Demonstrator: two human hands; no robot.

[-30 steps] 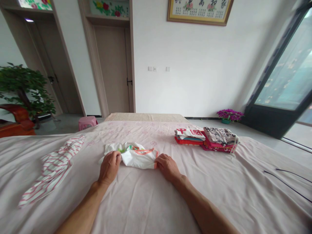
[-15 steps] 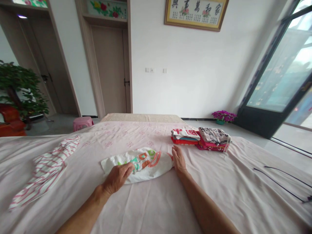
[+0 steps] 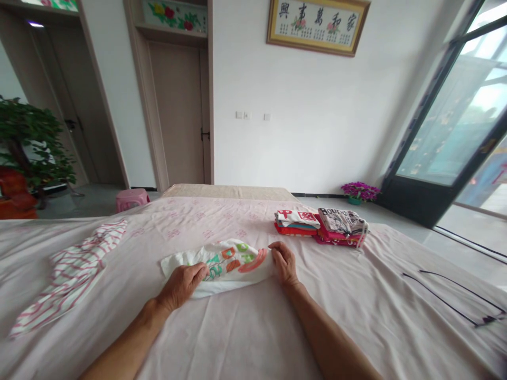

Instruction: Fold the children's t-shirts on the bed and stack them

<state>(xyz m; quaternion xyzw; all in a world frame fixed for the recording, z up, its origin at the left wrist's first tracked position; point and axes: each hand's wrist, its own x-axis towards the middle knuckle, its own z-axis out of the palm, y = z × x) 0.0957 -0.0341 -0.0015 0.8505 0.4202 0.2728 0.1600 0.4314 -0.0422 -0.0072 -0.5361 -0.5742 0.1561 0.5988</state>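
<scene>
Head view: hands touch garment; pot holds flowers.

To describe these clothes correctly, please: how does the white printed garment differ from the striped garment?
The printed garment shows colourful designs; the striped garment has reddish stripes. The printed garment lies flatter; the striped garment is bunched. The left hand and right hand touch the printed garment; neither touches the striped garment. Both lie on the pink sheet.

Two bare hands with slim wrists and long, bare forearms, broader farther back
</scene>
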